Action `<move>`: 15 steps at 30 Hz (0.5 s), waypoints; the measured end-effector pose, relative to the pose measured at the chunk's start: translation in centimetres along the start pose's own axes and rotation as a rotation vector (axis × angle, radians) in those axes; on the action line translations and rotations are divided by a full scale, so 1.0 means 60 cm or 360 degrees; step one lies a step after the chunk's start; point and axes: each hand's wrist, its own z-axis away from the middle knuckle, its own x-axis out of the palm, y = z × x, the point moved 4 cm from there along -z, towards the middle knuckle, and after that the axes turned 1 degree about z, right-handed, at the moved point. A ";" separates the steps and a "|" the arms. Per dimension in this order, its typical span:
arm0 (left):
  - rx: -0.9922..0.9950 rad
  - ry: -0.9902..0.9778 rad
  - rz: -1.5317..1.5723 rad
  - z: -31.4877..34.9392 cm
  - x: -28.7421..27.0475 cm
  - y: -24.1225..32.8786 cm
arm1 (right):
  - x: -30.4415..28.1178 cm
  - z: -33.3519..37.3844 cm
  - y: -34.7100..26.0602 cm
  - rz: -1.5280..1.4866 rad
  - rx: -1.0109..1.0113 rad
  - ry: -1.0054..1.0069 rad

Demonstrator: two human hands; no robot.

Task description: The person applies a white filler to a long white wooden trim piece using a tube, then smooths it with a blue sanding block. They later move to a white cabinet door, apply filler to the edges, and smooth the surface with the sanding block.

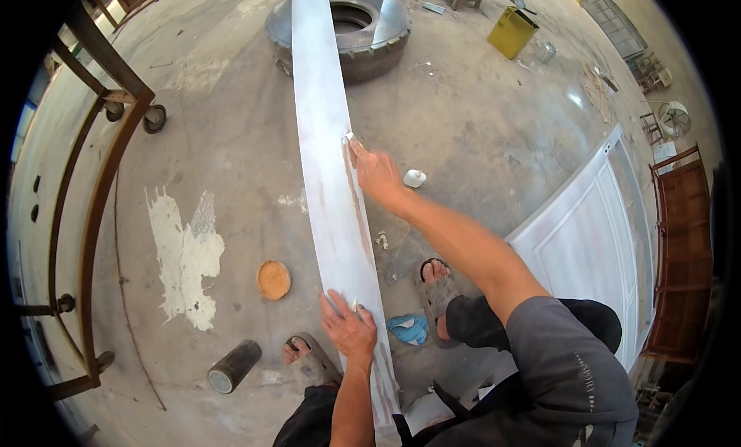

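The board point(323, 184), long and white, runs from the tire point(390, 47) at the top of the view down between the person's feet, its far end lying across the tire's left side; brownish streaks mark its right edge and near end; the two hands are well apart, both at the board; the right hand point(378, 174) reaches out to the right edge, fingers drawn together with the forefinger extended, pinching a small white piece point(349, 137) against the surface; the left hand point(349, 326) rests nearer the body, fingers spread on the board, with a small pale bit point(354, 305) beside them, though I cannot tell whether it is gripped; right of the board lie a white bottle point(414, 178), near the right hand, and a crumpled blue wrapper point(407, 330), near the left hand and the right sandal point(438, 300); left of it are an orange disc point(273, 280), a dark can point(238, 364) on its side and a pale patch point(184, 254) on the floor; a brown wheeled frame point(108, 161) stands at far left; a white door point(575, 208) leans at the right, with a yellow tin point(512, 32) farther off.
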 end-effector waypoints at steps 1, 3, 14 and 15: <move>-0.0011 -0.0001 -0.0007 0.000 0.001 -0.002 | 0.008 0.018 -0.005 0.0034 -0.0030 -0.0013; -0.0007 0.0017 -0.0015 0.001 0.000 -0.005 | 0.013 0.023 -0.008 0.0030 -0.0029 -0.0039; -0.0029 0.0034 -0.0014 0.001 -0.001 -0.005 | -0.005 0.103 -0.029 0.0061 0.0043 -0.0219; -0.0018 0.0038 -0.0007 0.000 -0.003 -0.003 | -0.009 0.098 -0.026 0.0021 0.0073 -0.0183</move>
